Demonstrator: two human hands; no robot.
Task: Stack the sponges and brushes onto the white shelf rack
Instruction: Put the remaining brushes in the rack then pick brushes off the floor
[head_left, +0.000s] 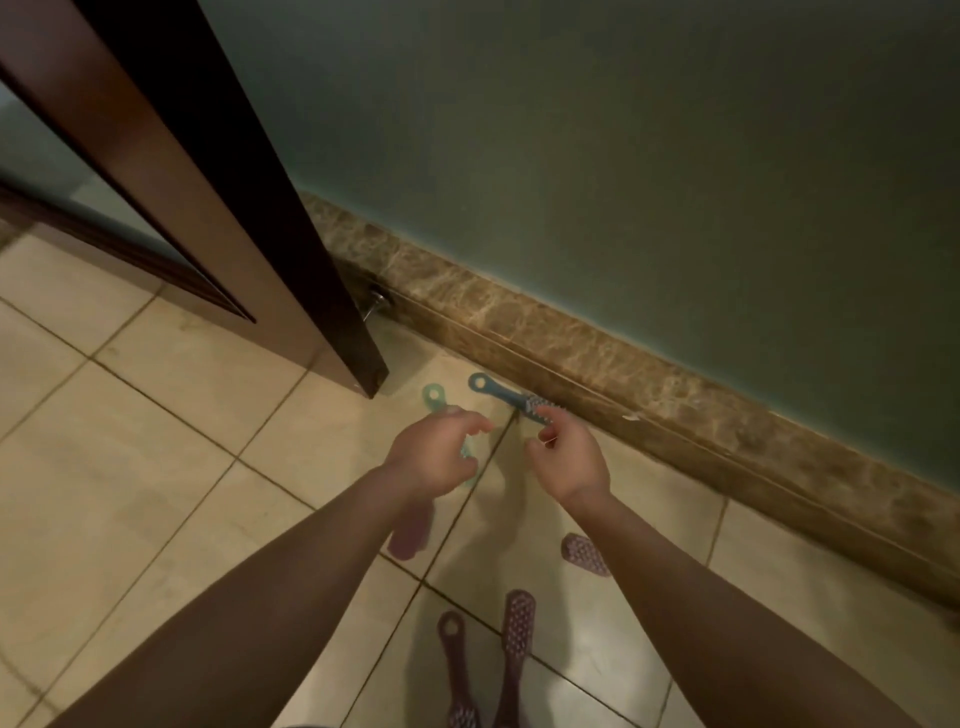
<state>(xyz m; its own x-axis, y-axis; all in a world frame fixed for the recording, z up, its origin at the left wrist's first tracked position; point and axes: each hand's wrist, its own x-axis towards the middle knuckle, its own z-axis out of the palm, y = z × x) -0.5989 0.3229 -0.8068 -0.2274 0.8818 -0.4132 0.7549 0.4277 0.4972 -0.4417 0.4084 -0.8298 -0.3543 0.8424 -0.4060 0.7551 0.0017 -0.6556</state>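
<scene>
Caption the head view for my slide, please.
Right hand nears the blue brush by the baseboard, left hand hovers over a green brush; maroon brushes lie nearby.

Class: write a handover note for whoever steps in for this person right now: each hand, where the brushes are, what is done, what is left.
Left hand: fingers relaxed, holding nothing, above the pale green plastic brush on the beige tiled floor.
Right hand: fingertips at the bristle head of the blue plastic brush beside the brown stone skirting; grip unclear.
Maroon plastic brushes lie on the floor nearer the camera.
Done: nothing visibly stacked; white shelf rack and sponges are out of view.
Left: pick up every brush and stack it on the rack.
</scene>
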